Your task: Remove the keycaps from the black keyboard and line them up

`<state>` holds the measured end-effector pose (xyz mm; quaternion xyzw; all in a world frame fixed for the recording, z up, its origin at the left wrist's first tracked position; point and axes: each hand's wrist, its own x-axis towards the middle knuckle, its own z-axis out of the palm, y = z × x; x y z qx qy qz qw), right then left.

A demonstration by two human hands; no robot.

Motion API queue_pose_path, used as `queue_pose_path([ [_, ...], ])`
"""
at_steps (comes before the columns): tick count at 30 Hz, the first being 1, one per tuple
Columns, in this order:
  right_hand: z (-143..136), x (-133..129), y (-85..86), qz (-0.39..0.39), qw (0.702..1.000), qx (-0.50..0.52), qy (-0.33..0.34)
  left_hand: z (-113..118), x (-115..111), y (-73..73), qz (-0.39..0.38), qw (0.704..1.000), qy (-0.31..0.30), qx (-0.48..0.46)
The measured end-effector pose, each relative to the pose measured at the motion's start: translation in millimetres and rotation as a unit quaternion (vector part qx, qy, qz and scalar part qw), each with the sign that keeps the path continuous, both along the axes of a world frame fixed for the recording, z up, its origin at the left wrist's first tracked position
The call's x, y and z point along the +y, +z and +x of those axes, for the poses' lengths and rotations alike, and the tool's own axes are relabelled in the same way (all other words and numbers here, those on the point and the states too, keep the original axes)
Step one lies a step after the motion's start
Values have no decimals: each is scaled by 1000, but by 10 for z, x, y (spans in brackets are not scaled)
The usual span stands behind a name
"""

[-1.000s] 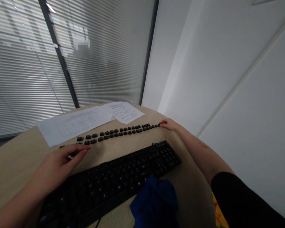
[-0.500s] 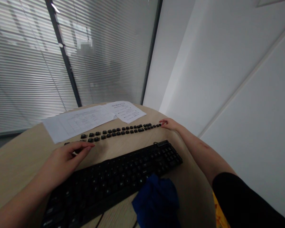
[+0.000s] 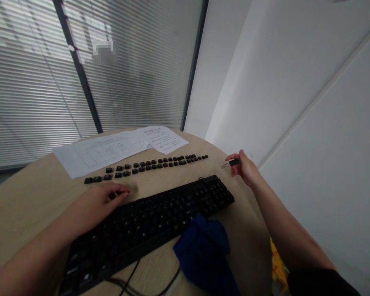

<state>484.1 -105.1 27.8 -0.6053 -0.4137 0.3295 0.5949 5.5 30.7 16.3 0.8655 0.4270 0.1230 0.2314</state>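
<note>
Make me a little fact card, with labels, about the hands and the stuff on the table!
right hand: grips a small black tool with thin prongs
left hand: by the keyboard's far edge; if it holds anything, I can't tell
keyboard: black, set at a slant
loose keys: black, in two long rows beyond the keyboard
papers: printed white sheets, beyond the keys
cloth: blue, crumpled, at the keyboard's near edge
table: light wood, curved edge
</note>
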Motion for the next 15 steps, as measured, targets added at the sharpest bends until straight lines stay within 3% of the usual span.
queue_pose_path([
  [4,-290,-283,-27,-41,997,65,25,26,-63,10,-3,998,-38,48],
  [8,-394,-289,-73,-10,997,68,28,59,-139,44,6,997,-54,57],
  [15,-416,-175,-292,-12,989,-130,-75,62,-159,-8,44,993,-100,36],
])
